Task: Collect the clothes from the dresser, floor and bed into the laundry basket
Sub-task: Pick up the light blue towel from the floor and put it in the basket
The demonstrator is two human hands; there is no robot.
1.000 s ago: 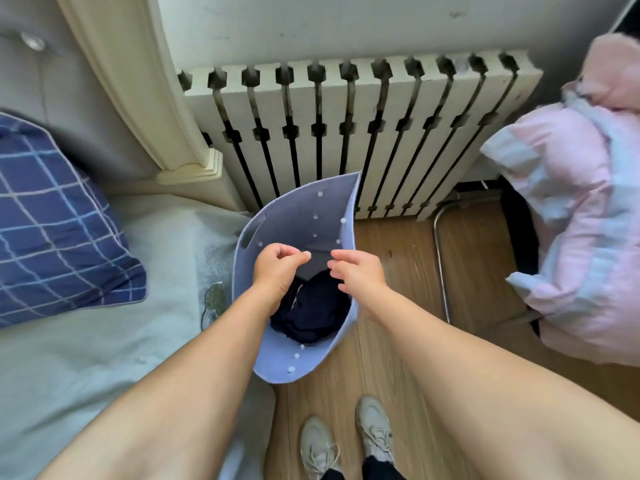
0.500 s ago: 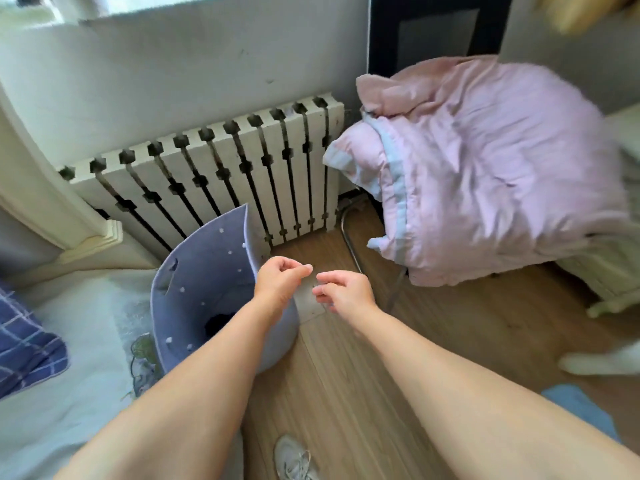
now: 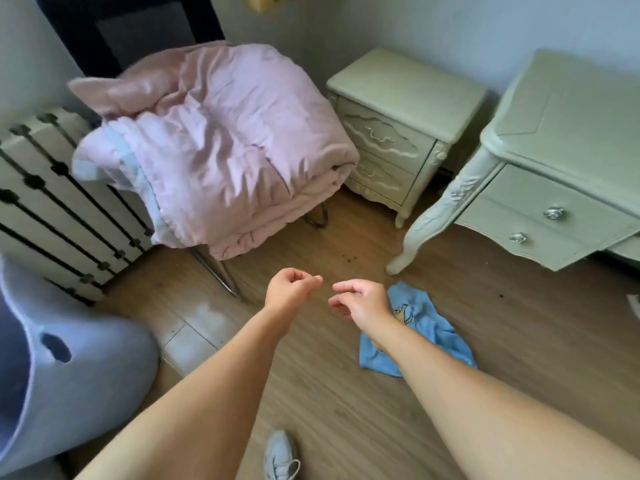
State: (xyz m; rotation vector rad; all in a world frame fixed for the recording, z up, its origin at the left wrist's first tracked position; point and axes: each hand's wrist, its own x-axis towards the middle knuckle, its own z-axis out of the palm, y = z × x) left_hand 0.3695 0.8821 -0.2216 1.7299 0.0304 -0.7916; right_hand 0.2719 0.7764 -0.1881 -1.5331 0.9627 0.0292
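A light blue garment [image 3: 420, 329] lies crumpled on the wood floor, partly hidden under my right wrist. My right hand [image 3: 362, 299] hovers just left of and above it, fingers loosely apart and holding nothing. My left hand [image 3: 291, 289] is beside it in a loose fist, also with nothing in it. The lavender felt laundry basket [image 3: 90, 372] stands at the far left, well away from both hands; its inside is out of view. The pale green dresser [image 3: 561, 140] stands at the right, and the part of its top I can see is bare.
A pink duvet [image 3: 214, 143] is heaped on a metal-legged chair ahead. A white radiator [image 3: 52, 202] lines the left wall. A pale green nightstand [image 3: 405, 109] sits between chair and dresser. My shoe [image 3: 282, 455] shows at the bottom. A sliver of something white [image 3: 635, 304] lies at the right edge.
The view has swung right, from the basket and radiator to the floor and dresser. Both hands left the basket rim and now hang over the floor by the blue garment.
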